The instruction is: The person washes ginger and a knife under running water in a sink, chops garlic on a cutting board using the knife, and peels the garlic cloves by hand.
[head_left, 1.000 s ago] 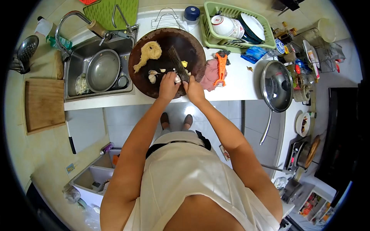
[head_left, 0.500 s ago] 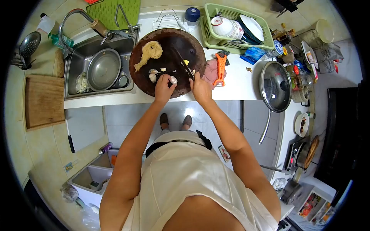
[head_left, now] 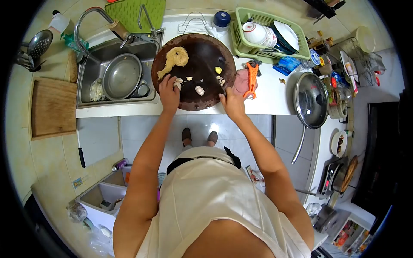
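A round dark chopping board [head_left: 193, 102] lies on the counter. At its left front, my left hand [head_left: 169, 93] has its fingers curled round a piece of garlic [head_left: 177, 83]. A whole garlic bulb [head_left: 199, 90] sits near the front middle, with a small clove [head_left: 189, 78] behind it. My right hand [head_left: 233, 104] is closed at the board's right rim; what it holds is hidden. Beside it are a yellow piece [head_left: 218, 70] and small garlic bits [head_left: 221, 81]. A tan fibrous clump [head_left: 176, 58] rests at the back left.
An orange peeler [head_left: 251, 81] lies on a pink cloth [head_left: 241, 80] right of the board. Behind stands a green dish rack [head_left: 269, 52]. The sink [head_left: 88, 69] with a metal bowl [head_left: 122, 76] is left; a glass-lidded pan [head_left: 310, 101] is right.
My left hand has let go of the whole bulb and moved left to the other garlic. My right hand has moved slightly right and forward; the knife blade no longer shows.
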### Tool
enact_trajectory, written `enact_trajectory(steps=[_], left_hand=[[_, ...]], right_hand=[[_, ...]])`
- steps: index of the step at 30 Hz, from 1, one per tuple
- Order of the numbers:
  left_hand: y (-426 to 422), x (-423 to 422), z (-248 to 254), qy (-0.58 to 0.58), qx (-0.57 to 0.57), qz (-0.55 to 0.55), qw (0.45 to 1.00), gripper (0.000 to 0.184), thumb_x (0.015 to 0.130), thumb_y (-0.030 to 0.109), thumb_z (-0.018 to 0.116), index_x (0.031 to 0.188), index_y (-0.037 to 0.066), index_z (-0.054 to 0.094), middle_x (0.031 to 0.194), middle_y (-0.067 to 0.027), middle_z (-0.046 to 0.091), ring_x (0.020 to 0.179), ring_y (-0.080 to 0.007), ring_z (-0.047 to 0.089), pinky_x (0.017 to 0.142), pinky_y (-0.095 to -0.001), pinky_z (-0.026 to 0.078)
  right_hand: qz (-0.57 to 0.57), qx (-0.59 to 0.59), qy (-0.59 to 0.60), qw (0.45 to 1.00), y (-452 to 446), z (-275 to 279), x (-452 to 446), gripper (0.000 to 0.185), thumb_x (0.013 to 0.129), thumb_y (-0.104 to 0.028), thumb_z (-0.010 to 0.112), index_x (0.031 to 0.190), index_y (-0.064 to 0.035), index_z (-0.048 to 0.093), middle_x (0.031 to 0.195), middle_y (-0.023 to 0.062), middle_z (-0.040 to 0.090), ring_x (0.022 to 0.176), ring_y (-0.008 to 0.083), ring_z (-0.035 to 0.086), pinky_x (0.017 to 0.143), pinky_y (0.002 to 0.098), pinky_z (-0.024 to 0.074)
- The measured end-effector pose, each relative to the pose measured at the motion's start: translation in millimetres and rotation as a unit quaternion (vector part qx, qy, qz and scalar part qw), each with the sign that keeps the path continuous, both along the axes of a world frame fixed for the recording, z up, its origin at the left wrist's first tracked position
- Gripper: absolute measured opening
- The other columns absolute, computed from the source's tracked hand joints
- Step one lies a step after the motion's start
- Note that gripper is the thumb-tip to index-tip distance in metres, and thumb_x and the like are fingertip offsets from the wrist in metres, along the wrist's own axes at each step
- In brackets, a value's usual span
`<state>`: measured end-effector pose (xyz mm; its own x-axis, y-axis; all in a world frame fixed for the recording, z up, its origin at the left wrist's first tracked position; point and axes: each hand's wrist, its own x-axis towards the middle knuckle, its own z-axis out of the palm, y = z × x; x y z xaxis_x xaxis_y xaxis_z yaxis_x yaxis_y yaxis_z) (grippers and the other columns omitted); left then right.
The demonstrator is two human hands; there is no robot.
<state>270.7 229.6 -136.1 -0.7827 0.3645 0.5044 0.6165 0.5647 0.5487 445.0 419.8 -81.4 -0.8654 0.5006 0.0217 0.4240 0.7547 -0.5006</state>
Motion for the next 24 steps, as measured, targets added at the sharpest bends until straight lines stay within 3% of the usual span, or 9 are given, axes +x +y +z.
enact_trajectory(steps=[4,10,16,20,24], left_hand=[[1,-23,-7,-0.093,-0.063,-0.086,0.99,0.026,0.077,0.004,0.063,0.103,0.007,0.066,0.107,-0.0114,0.064,0.1,-0.0325,0.056,0.091,-0.0416,0.043],[14,-26,10,-0.057,-0.144,-0.108,0.982,0.016,0.074,0.003,0.066,0.088,0.008,0.063,0.086,-0.009,0.061,0.089,-0.031,0.056,0.081,-0.0418,0.045],[26,-31,14,-0.019,-0.118,-0.11,0.987,0.012,0.075,0.006,0.068,0.083,0.007,0.06,0.083,-0.0102,0.059,0.083,-0.0325,0.057,0.074,-0.0439,0.045],[56,-2,29,-0.068,0.005,-0.142,0.988,0.012,0.076,0.006,0.067,0.084,0.004,0.059,0.084,-0.013,0.059,0.085,-0.0345,0.057,0.075,-0.0442,0.045],[90,14,6,-0.094,-0.046,-0.199,0.974,0.01,0.077,0.003,0.065,0.086,0.003,0.06,0.087,-0.0147,0.06,0.085,-0.0365,0.058,0.076,-0.045,0.047]], right_hand=[[0.013,-0.068,-0.019,0.997,-33,15,-5,0.029,0.092,-0.028,0.055,0.1,-0.0018,0.046,0.07,0.0259,0.063,0.065,0.0448,0.062,0.059,0.0537,0.0476],[0.008,-0.1,-0.026,0.995,-62,18,-18,0.027,0.093,-0.027,0.053,0.098,-0.0014,0.046,0.07,0.0267,0.062,0.067,0.0452,0.062,0.061,0.0539,0.0474],[-0.052,-0.073,-0.044,0.995,-34,17,-8,0.031,0.092,-0.029,0.056,0.105,-0.0019,0.049,0.074,0.0276,0.063,0.071,0.047,0.062,0.064,0.0548,0.0465],[-0.061,-0.052,-0.057,0.995,-11,-3,6,0.032,0.093,-0.03,0.055,0.105,-0.0008,0.05,0.078,0.0281,0.064,0.074,0.046,0.063,0.065,0.0546,0.0479],[-0.078,-0.03,-0.082,0.993,-5,2,14,0.032,0.093,-0.03,0.053,0.104,0.0002,0.049,0.075,0.0275,0.064,0.071,0.0445,0.064,0.064,0.0536,0.0498]])
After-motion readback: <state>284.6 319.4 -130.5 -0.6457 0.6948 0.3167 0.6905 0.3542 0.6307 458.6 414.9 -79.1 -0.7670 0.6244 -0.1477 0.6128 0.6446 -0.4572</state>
